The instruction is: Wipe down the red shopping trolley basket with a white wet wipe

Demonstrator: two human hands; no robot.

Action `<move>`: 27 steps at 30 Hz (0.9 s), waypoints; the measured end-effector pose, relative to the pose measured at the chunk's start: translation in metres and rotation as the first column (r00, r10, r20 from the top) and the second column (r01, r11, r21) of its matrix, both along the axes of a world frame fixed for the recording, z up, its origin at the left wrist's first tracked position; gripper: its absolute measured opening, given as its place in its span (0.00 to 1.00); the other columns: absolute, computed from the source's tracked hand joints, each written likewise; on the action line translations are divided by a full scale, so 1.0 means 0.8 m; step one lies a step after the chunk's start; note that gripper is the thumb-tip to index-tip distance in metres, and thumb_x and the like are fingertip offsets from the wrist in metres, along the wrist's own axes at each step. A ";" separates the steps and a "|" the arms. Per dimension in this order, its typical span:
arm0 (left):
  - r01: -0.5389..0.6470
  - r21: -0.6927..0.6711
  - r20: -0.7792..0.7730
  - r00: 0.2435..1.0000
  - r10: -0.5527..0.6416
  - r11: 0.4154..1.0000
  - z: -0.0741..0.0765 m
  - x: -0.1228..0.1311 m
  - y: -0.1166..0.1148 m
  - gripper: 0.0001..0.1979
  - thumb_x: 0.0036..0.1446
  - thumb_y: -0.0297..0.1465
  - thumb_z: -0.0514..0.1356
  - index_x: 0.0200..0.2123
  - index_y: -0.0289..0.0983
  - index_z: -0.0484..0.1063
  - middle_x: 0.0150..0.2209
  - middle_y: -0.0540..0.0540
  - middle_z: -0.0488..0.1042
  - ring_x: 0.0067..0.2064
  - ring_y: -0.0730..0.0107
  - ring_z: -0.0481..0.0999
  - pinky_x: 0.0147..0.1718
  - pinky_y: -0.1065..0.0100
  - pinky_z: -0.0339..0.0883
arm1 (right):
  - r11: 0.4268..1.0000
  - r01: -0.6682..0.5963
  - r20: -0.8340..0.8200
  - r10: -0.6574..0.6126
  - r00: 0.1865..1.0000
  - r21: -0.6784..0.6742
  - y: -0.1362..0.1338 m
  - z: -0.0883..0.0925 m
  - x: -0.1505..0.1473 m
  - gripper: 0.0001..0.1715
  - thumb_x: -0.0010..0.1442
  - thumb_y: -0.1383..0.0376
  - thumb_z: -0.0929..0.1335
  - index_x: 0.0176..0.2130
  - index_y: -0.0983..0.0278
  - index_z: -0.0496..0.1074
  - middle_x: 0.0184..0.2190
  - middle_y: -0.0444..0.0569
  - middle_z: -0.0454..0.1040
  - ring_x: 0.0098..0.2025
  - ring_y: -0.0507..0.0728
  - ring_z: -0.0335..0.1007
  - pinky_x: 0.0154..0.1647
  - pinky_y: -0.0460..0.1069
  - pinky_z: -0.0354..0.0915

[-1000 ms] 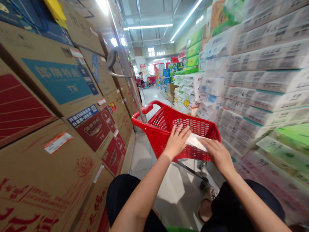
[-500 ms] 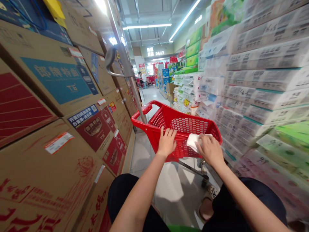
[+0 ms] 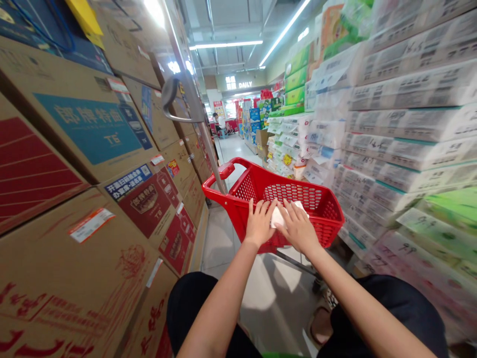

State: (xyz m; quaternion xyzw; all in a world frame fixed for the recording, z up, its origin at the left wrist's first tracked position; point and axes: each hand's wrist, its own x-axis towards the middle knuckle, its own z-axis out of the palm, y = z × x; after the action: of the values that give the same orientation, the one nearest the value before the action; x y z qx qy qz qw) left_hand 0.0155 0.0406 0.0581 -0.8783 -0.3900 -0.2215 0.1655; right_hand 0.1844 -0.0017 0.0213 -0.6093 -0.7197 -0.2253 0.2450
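Note:
A red plastic shopping cart [image 3: 238,219] with a perforated basket stands in front of my knees, its side turned toward me. My left hand [image 3: 260,222] rests on the upper side of the basket with its fingers spread. Beside it, almost touching, my right hand [image 3: 299,226] presses a folded white cloth [image 3: 278,217] against the side just under the rim. Part of the cloth shows past the fingers on both sides; the rest is hidden under the palm.
Stacked cartons [image 3: 149,209] line the left side, close to the cart. A metal pole with a grey handle [image 3: 182,102] rises at the cart's far left end. Piled tissue packs [image 3: 402,124] stand on the right. Farther off, a person [image 3: 220,122] sits in the aisle.
My right hand has slid left with the white cloth along the basket's side, up to my left hand. The left hand has stayed nearly in place.

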 end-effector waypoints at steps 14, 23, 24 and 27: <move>0.061 0.004 0.028 0.998 -0.062 0.998 -0.003 -0.010 -0.010 0.35 0.59 0.36 0.63 0.68 0.56 0.60 0.56 0.44 0.67 0.65 0.47 0.59 0.69 0.33 0.27 | 0.991 0.089 -0.360 -0.048 0.932 0.100 -0.059 0.006 0.102 0.28 0.71 0.53 0.59 0.64 0.59 0.68 0.59 0.54 0.73 0.60 0.65 0.66 0.61 0.63 0.62; 0.047 0.023 0.018 0.999 -0.048 0.999 -0.003 -0.002 -0.018 0.33 0.58 0.35 0.62 0.67 0.51 0.62 0.58 0.42 0.67 0.65 0.48 0.60 0.70 0.35 0.31 | 0.986 -0.154 -0.123 0.161 0.979 0.065 -0.028 0.038 0.032 0.32 0.73 0.59 0.56 0.72 0.59 0.53 0.72 0.50 0.57 0.71 0.62 0.51 0.69 0.61 0.54; 0.042 0.026 0.012 0.999 -0.042 0.999 -0.003 -0.001 -0.019 0.32 0.58 0.35 0.62 0.66 0.49 0.63 0.59 0.41 0.67 0.65 0.48 0.60 0.71 0.36 0.32 | 0.986 -0.162 -0.091 0.165 0.982 0.042 -0.021 0.033 0.015 0.35 0.73 0.59 0.56 0.74 0.62 0.48 0.72 0.51 0.55 0.72 0.63 0.50 0.70 0.62 0.54; 0.028 0.029 -0.012 1.000 -0.028 0.999 -0.002 -0.004 -0.019 0.31 0.58 0.37 0.62 0.65 0.44 0.65 0.62 0.40 0.66 0.66 0.47 0.59 0.71 0.39 0.32 | 0.995 -0.096 -0.017 0.096 0.995 0.004 -0.013 0.011 -0.007 0.40 0.72 0.55 0.57 0.75 0.61 0.39 0.74 0.51 0.49 0.73 0.67 0.47 0.71 0.66 0.49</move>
State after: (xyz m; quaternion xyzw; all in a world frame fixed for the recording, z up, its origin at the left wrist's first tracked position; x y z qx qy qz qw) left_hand 0.0120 0.0256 0.0564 -0.8825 -0.3733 -0.2246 0.1774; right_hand 0.1784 -0.0119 0.0303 -0.5754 -0.7457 -0.2094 0.2627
